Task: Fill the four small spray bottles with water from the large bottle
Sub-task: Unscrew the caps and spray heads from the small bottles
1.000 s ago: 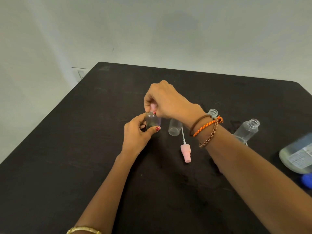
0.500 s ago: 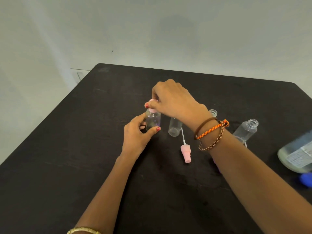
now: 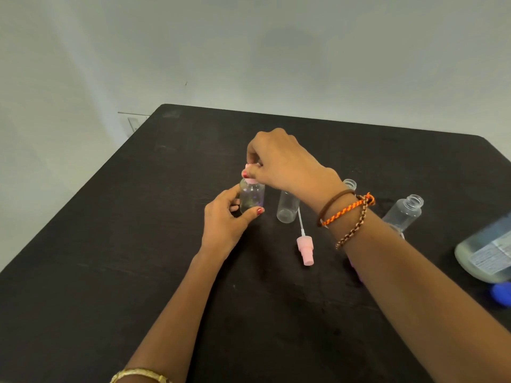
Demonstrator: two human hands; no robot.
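Clear small bottle (image 3: 251, 197) gripped, pink cap (image 3: 250, 176) pinched; neighbours uncapped.

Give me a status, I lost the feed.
Left hand grips small bottle upright on table. Right hand pinches its pink sprayer top. Nothing in the way.

Black table (image 3: 138, 272), pink spray head (image 3: 305, 248), clear bottles (image 3: 286, 208), orange braided bracelet (image 3: 345, 210), blue cap (image 3: 502, 294).
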